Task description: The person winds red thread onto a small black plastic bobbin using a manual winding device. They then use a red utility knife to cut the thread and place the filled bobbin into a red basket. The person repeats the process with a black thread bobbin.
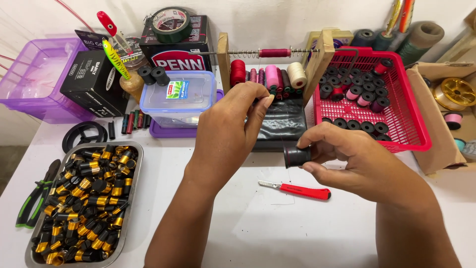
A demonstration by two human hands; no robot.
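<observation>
From the head view, a small black spool (296,156) is pinched on its side between the thumb and fingers of the right hand (357,161), above the middle of the white tabletop (238,228), so that one open end is turned toward the left hand (230,126). The left hand is raised just beside it with thumb and fingertips closed together as if on something thin; whether a thread is held there cannot be told. Directly behind the hands, toward the far edge, a wooden thread rack (271,67) is set with coloured spools on a rod, kept within easy reach. A red basket (372,99) of black and pink spools is placed at the far right, and a metal tray (82,201) heaped with black-and-gold ferrules is laid near the left front corner. A red-handled cutter (297,190) lies flat under the hands, close to the work. Green-handled pliers (35,196) rest along the left edge, and a clear lidded box (178,97) stands on a purple lid behind the tray.
</observation>
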